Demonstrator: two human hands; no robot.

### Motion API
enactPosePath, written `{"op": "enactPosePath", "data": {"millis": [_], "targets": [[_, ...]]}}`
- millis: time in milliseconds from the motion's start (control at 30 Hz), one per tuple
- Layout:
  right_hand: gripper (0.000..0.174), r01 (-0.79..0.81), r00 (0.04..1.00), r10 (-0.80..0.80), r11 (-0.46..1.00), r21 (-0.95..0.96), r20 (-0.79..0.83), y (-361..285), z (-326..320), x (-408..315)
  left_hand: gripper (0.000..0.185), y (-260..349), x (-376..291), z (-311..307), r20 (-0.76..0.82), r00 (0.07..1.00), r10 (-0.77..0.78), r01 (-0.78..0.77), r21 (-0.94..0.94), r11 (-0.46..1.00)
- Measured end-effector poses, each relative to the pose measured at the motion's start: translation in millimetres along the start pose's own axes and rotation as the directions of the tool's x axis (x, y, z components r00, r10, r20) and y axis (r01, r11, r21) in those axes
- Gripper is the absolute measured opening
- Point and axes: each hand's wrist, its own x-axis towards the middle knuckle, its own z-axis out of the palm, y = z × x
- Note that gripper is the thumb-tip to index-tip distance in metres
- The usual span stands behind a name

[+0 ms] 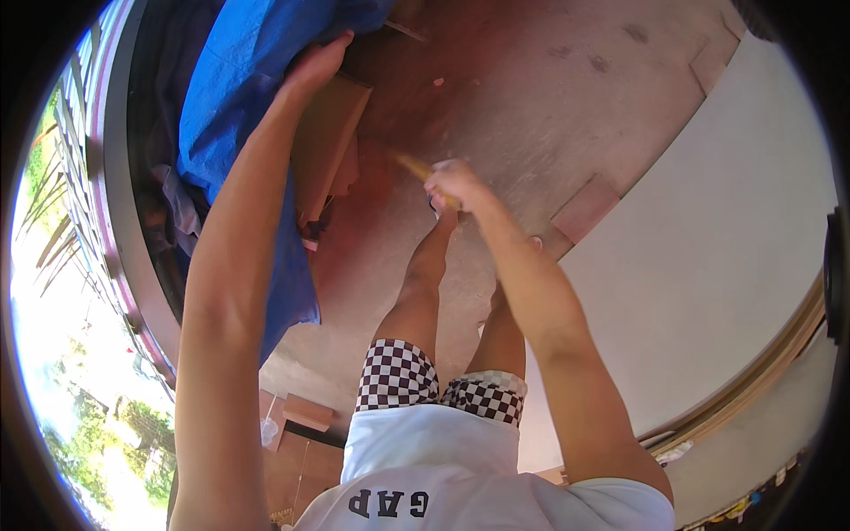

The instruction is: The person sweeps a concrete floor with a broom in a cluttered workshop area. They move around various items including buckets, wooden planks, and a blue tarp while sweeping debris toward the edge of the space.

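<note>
My left hand point(322, 65) is at the upper left with the arm stretched out, gripping the edge of a large blue tarp-like cloth point(229, 99). Its fingers are partly hidden by the cloth. The blue cloth hangs in folds beside my forearm and down behind it. In my right hand point(456, 184) is a short yellowish stick or handle point(415, 166), held in a closed fist above my foot. The far end of the stick is blurred, so what it is part of cannot be told. A brown cardboard box point(335, 136) stands under the cloth, just below my left hand.
Reddish dust lies on the concrete floor point(518, 126) around the box. A pale wall point(697, 232) rises on the right, with a reddish tile piece point(588, 207) along its foot. Behind me is a brown block point(307, 411). A grey ledge point(123, 219) borders the bright outdoors at left.
</note>
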Motion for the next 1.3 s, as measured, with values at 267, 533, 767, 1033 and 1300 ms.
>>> {"op": "enactPosePath", "data": {"millis": [267, 533, 767, 1033, 1300], "targets": [[0.046, 0.396, 0.779, -0.354, 0.918, -0.031, -0.517, -129, -128, -111, 0.038, 98, -106, -65, 0.250, 0.946, 0.204, -0.080, -0.430, 0.899], [0.062, -0.095, 0.962, 0.084, 0.995, -0.029, -0.261, -10, -14, -273, 0.021, 155, -78, -139, -0.603, 0.730, 0.322, -0.472, -0.104, 0.875], [0.031, -0.148, 0.952, 0.204, 0.959, -0.241, 0.228, 21, 57, -177, 0.101, 39, 9, -118, -0.199, 0.814, 0.545, -0.221, 0.762, 0.609], [0.020, -0.003, 0.997, -0.005, 0.994, -0.106, -0.078, -62, -69, 19, 0.095, 39, 45, -116, -0.159, 0.922, 0.353, -0.242, 0.476, 0.846], [0.081, 0.046, 0.914, -0.092, 0.991, -0.124, -0.395, -124, -82, -164, 0.097, 9, 45, -111, -0.241, 0.814, 0.529, -0.292, 0.618, 0.730]]}}
